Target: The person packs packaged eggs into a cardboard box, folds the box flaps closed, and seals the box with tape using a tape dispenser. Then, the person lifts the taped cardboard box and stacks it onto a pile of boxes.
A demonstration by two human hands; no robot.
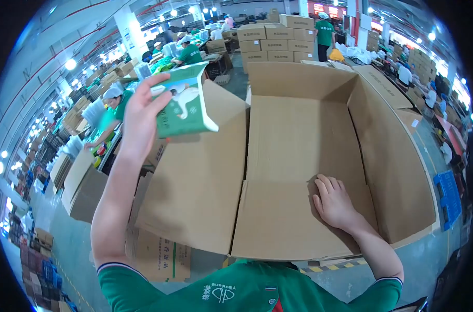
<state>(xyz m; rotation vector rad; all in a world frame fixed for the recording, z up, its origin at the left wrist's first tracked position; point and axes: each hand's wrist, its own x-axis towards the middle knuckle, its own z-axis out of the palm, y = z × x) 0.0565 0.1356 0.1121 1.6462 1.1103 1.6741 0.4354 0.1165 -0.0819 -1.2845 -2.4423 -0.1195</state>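
Note:
My left hand (143, 112) is raised at the upper left, its fingers closed on the edge of a green printed carton (182, 106) with white pictures on it. The carton hangs above the left flap (195, 177) of a large open cardboard box (304, 135). My right hand (333, 203) rests on the box's near cardboard panel, its fingers slightly bent and nothing seen in them. The brown inner walls and bottom of the box show.
Stacked brown cartons (277, 44) stand beyond the box. Workers in green (325, 32) are at the back and at the left (114, 106). A blue crate (448, 197) lies at the right. A flattened printed carton (161, 257) is at the lower left.

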